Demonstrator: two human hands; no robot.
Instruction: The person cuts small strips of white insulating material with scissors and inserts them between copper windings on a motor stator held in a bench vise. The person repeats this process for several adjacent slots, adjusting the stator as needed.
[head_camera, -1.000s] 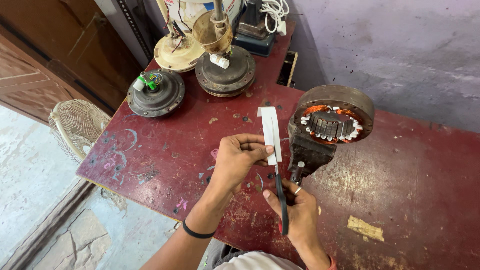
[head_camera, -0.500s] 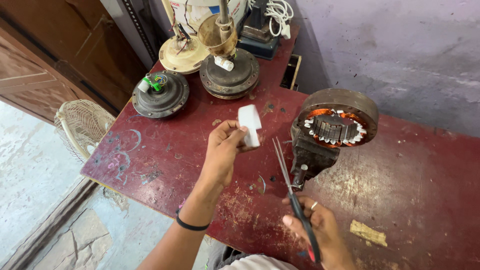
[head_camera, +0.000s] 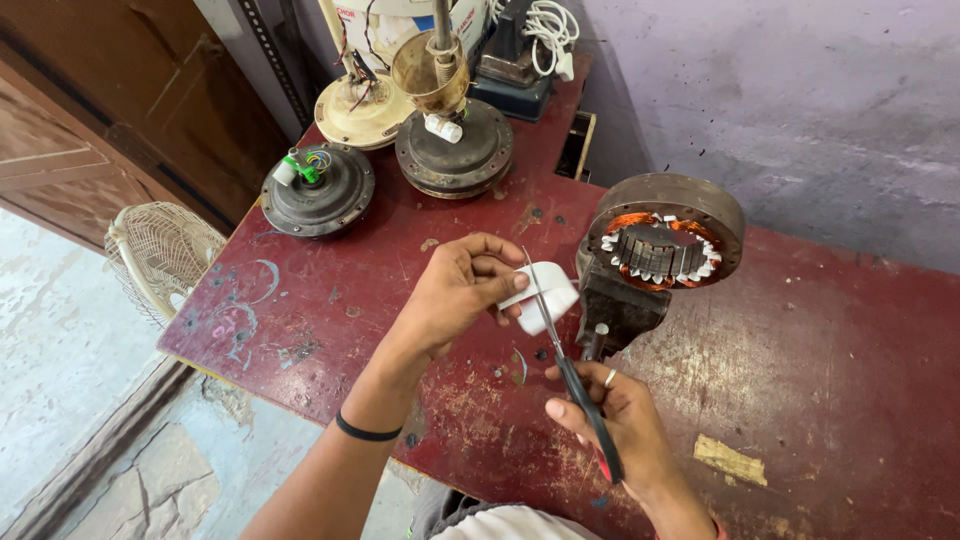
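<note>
Nearest the viewer, a pair of black-handled steel scissors (head_camera: 570, 365) is gripped in the right hand (head_camera: 612, 420), fingers curled round the handles, blades angled up and away. Just beyond, a small white folded paper strip (head_camera: 545, 293) is pinched between thumb and fingers of the left hand (head_camera: 462, 292) and held above the middle of the worn dark-red workbench (head_camera: 850, 400), so that the blades meet its edge freely. Beside it, a round grey stator with copper windings (head_camera: 665, 245) is clamped upright in a dark bench vise (head_camera: 615, 305). Toward the far left corner, three dismantled round fan motor housings (head_camera: 452, 150) are set. A plastered grey-violet wall (head_camera: 800, 100) bounds the far edge; a white wire fan guard (head_camera: 160, 255) stands on the floor at the left edge.
</note>
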